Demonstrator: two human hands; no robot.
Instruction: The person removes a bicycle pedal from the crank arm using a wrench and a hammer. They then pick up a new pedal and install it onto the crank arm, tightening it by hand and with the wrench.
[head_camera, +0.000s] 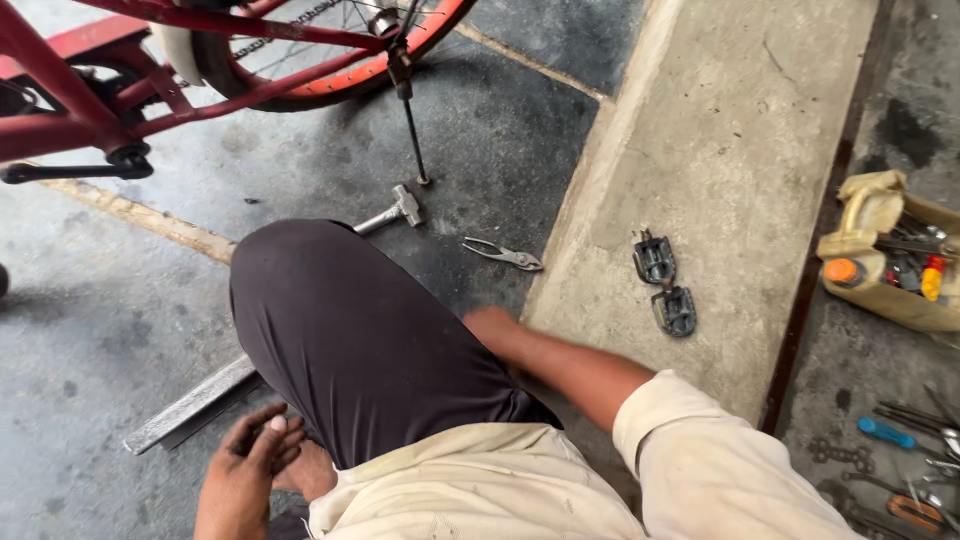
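Crouched on the workshop floor beside a red bicycle (200, 60)
Left hand (245, 470) loosely open, empty, by the knee; right hand (492, 325) blurred, grip unclear, nearest the pliers (503, 254); two pedals (665, 285) on the concrete step

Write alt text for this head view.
A crouching person's right hand, motion-blurred, reaches toward pliers and a hammer on the floor near a red bicycle; the left hand rests empty by the knee.

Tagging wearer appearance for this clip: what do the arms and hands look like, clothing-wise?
Both hands bare, no gloves. The right arm wears a dirty cream short sleeve ending above the elbow. The right hand is motion-blurred. The left hand shows no sleeve, ring or watch.
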